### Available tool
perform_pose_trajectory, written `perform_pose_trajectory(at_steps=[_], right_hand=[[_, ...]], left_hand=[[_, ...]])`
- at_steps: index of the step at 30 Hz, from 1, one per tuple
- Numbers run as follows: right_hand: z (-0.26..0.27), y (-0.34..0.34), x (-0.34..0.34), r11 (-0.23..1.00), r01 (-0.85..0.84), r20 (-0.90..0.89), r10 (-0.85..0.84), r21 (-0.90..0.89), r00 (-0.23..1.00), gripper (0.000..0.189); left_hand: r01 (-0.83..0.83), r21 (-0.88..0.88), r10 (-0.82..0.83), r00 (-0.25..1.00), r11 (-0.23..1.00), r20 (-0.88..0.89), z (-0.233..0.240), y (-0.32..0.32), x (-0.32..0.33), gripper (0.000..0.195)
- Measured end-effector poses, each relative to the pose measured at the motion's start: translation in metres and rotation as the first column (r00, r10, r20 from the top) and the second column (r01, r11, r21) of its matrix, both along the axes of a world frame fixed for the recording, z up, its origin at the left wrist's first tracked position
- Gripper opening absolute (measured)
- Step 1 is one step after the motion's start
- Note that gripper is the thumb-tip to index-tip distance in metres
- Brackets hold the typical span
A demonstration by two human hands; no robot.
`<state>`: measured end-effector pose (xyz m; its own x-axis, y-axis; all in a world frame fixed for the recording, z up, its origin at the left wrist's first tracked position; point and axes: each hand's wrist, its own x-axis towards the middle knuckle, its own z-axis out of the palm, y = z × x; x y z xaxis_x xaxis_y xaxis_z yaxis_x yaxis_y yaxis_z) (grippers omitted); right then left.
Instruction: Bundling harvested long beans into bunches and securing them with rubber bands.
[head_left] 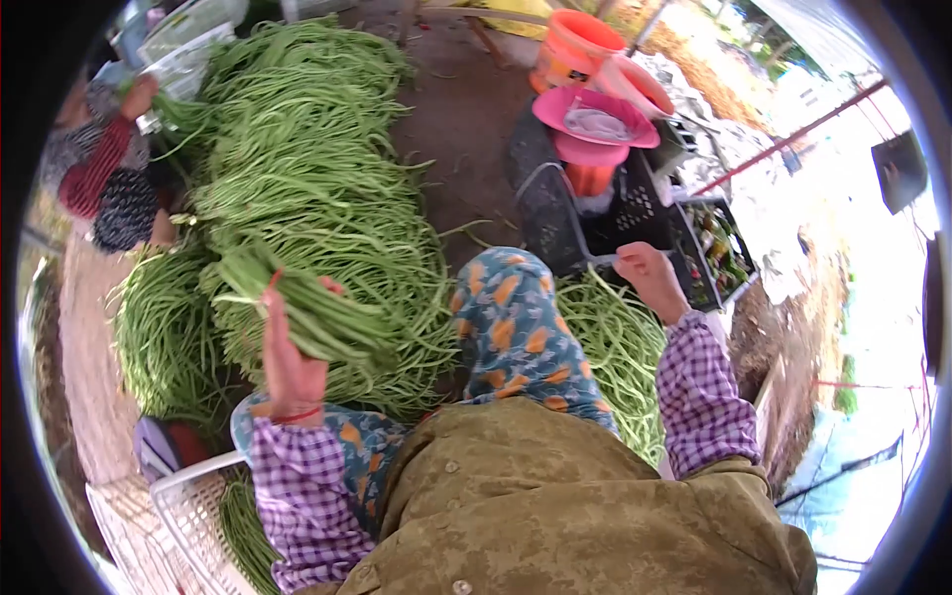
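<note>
My left hand (294, 364) grips a bundle of long green beans (320, 309), raised above a large heap of loose long beans (320, 163). A thin red band (274, 280) shows at the bundle beside my fingers. Over to the right, my right hand (648, 274) has its fingers curled, in front of a black plastic crate (625, 216). Whether those fingers pinch anything is too small to tell. Below that hand lies a smaller pile of long beans (613, 353), beside my right knee.
A person's hand (140, 97) holds beans at upper left. A white plastic basket (195, 494) with beans stands by my left side. Ahead right are a pink basin (550, 111), an orange bucket (576, 48) and a crate of mixed produce (718, 249).
</note>
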<state>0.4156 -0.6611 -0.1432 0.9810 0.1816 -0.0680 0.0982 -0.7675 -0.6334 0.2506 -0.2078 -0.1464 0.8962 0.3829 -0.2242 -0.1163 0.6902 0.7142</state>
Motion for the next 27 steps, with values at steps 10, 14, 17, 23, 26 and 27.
perform_pose_trajectory(at_steps=[10, 14, 17, 23, 26, 27], right_hand=[[0.024, 0.27, -0.074, 0.612, -0.756, 0.104, 0.757, 0.232, 0.645, 0.037], [-0.004, 0.311, -0.084, 0.625, -0.754, 0.192, 0.729, 0.203, 0.657, 0.084], [-0.01, 0.328, -0.089, 0.63, -0.763, 0.139, 0.75, 0.144, 0.646, 0.111], [-0.029, 0.346, -0.076, 0.625, -0.708, 0.066, 0.732, 0.329, 0.678, 0.095], [0.009, 0.35, -0.074, 0.513, -0.654, -0.045, 0.804, 0.556, 0.593, 0.081], [0.015, 0.35, -0.071, 0.458, -0.512, -0.177, 0.845, 0.727, 0.504, 0.078]], left_hand=[[-0.001, -0.182, 0.022, 0.993, 0.983, 0.117, -0.008, 0.0, -0.009, 0.048], [-0.079, -0.21, 0.112, 0.982, 0.975, 0.15, -0.007, 0.011, -0.008, 0.054], [-0.101, -0.3, 0.175, 0.957, 0.949, 0.23, -0.009, 0.02, -0.009, 0.056], [0.004, -0.35, 0.14, 0.913, 0.937, 0.384, -0.001, 0.032, -0.008, 0.069], [0.096, -0.154, -0.004, 0.858, 0.983, 0.514, 0.006, 0.043, -0.016, 0.072], [0.098, -0.154, -0.003, 0.853, 0.983, 0.522, 0.006, 0.046, -0.016, 0.072]])
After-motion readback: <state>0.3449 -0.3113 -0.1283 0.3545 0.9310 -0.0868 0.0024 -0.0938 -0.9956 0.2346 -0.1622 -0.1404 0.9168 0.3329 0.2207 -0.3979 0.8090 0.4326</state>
